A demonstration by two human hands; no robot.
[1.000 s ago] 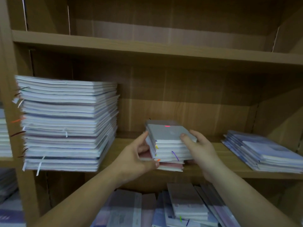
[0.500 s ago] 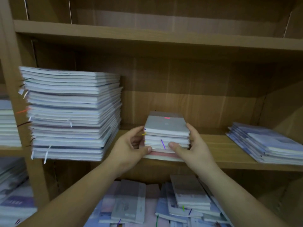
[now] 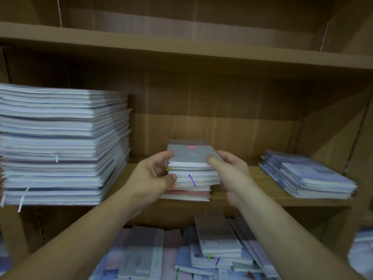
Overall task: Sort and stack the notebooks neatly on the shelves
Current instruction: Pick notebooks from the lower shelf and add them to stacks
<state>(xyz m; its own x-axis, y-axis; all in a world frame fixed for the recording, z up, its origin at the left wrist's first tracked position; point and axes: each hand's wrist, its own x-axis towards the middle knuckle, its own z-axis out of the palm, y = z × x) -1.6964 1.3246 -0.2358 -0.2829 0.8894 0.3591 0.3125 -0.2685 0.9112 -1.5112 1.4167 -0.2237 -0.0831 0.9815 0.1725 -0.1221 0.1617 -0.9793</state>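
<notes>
The tall stack of large notebooks (image 3: 62, 146) at the left of the middle shelf (image 3: 252, 199) leans out toward its right side, and its lower edge overhangs the shelf front. A knock from the forearm could, I judge, start it sliding.

Just right of it, the left hand (image 3: 151, 178) curls fingers and thumb round the left side of the small stack of notebooks (image 3: 191, 172), which sits mid-shelf near the front edge. The right hand (image 3: 232, 172) grips the other side, thumb on the top cover's front edge and fingers round the far side.

The upper books sit skewed over the pinkish ones beneath, and whether they rest on them or are raised I cannot tell. Uneven pressure could fan the bundle or push the bottom books off the lip onto the loose notebooks (image 3: 218, 239) on the shelf below. A purple ribbon (image 3: 191, 180) hanging at the front might snag.

To the right, the low stack (image 3: 306, 174) lies well apart and looks safe.

No writing can be read. The top cover shows only a small pink-red mark (image 3: 191, 146), and print on the lower covers is too blurred.
</notes>
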